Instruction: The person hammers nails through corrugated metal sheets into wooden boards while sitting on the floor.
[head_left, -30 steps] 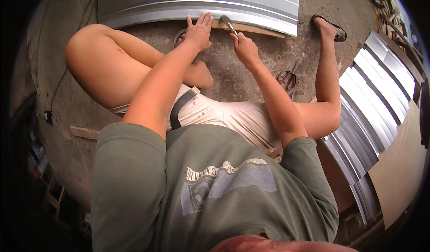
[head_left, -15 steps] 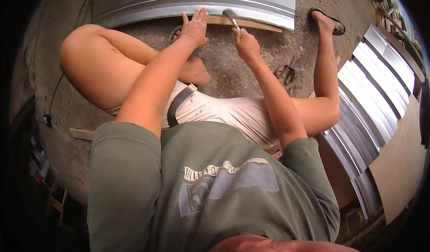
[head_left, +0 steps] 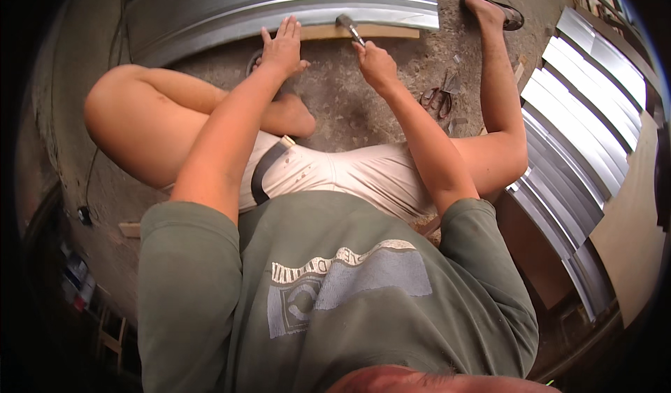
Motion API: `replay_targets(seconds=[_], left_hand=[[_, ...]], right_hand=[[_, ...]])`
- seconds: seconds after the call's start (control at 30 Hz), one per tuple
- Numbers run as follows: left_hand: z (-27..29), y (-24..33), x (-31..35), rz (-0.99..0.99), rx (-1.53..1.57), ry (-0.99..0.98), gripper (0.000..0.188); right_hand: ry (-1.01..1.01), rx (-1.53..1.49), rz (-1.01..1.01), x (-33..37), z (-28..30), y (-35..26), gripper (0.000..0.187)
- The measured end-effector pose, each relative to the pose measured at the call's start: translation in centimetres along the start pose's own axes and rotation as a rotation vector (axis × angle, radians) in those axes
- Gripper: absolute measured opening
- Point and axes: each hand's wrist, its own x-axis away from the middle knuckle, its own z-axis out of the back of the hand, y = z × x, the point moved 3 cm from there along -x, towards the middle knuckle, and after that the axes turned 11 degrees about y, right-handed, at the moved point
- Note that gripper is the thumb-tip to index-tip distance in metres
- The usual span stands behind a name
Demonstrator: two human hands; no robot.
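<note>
My left hand (head_left: 282, 52) lies with fingers stretched and spread at the near edge of a silvery folded metal sheet (head_left: 210, 17). Under that edge runs a strip of wood (head_left: 393, 32). To the right of it, my right hand (head_left: 377, 67) grips the handle of a hammer (head_left: 345, 22). The hammer's head is at the sheet's lip, over the wood strip; whether it touches the metal, I cannot tell. Behind my left wrist, a round dark container (head_left: 253, 63) shows only in part.
Dark-handled shears (head_left: 439, 101) lie on the rough floor beside my right leg. Several long metal strips (head_left: 594, 99) are stacked at the right, with a tan board (head_left: 632, 232) next to them. A piece of wood (head_left: 130, 229) lies at the left.
The whole view has shifted, so the sheet appears farther left and higher. The hammer's head has come nearer to the wood strip at the sheet's edge. My left hand stays spread.
</note>
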Motion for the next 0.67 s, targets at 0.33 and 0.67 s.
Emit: replay_targets(seconds=[0.33, 0.67], left_hand=[[-0.8, -0.4, 1.0, 0.01, 0.001, 0.01, 0.108], [-1.1, -0.3, -0.1, -0.029, -0.081, -0.067, 0.119]], right_hand=[[0.084, -0.054, -0.039, 1.0, 1.3, 1.0, 0.054], [0.135, -0.175, -0.018, -1.2, 4.7, 2.4, 0.055]])
